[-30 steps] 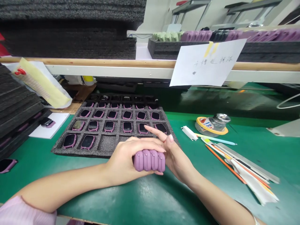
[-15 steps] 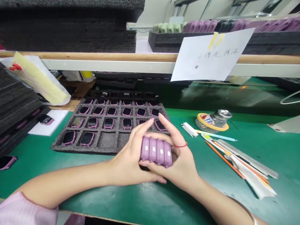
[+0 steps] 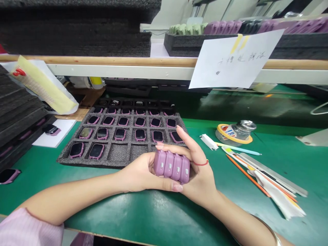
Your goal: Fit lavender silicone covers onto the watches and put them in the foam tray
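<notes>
Both my hands hold a stack of several purple watch bodies pressed side by side, just above the green table. My left hand cups the stack from the left and below, thumb under it. My right hand grips it from the right, index finger stretched over the top. Right behind my hands lies a dark foam tray with rows of purple watch bodies face up; the near row has several empty pockets.
Tape roll, metal cap, pens, rulers and paper strips lie at the right. Foam trays are stacked at the left. A lone watch body sits at the left edge. A shelf with a paper note runs above.
The stack turned in my hands so its side buttons face me. My left thumb moved under the stack and my right index finger settled over the top.
</notes>
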Demonstrator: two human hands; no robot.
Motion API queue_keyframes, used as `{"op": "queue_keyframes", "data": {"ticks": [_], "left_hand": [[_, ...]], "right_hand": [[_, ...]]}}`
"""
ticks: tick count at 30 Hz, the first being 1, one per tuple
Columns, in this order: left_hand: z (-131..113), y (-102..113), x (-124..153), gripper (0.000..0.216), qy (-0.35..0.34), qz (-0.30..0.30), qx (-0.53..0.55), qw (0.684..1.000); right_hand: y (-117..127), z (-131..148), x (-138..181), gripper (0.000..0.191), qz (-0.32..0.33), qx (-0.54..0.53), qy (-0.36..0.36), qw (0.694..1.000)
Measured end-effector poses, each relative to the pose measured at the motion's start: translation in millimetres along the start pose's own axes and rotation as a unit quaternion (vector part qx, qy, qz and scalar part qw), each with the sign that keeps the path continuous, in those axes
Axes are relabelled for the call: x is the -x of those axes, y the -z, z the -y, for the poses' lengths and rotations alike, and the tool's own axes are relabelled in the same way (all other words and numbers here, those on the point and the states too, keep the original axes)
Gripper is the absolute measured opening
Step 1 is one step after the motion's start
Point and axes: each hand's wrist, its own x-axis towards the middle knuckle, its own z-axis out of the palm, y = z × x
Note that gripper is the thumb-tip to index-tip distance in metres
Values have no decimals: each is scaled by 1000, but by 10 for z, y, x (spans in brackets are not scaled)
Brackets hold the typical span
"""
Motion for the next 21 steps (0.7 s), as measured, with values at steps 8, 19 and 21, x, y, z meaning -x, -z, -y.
{"op": "queue_keyframes", "data": {"ticks": [8, 19, 21], "left_hand": [[53, 31, -9, 41, -3, 4, 24, 1000], [129, 182, -23, 52, -2, 7, 79, 997], [137, 217, -37, 50, -4, 25, 135, 991]], "right_hand": [[-4, -8, -22, 97, -1, 21, -10, 1000], [49, -61, -60, 100, 3, 46, 0, 999], [54, -59, -64, 103, 6, 54, 1, 999]]}}
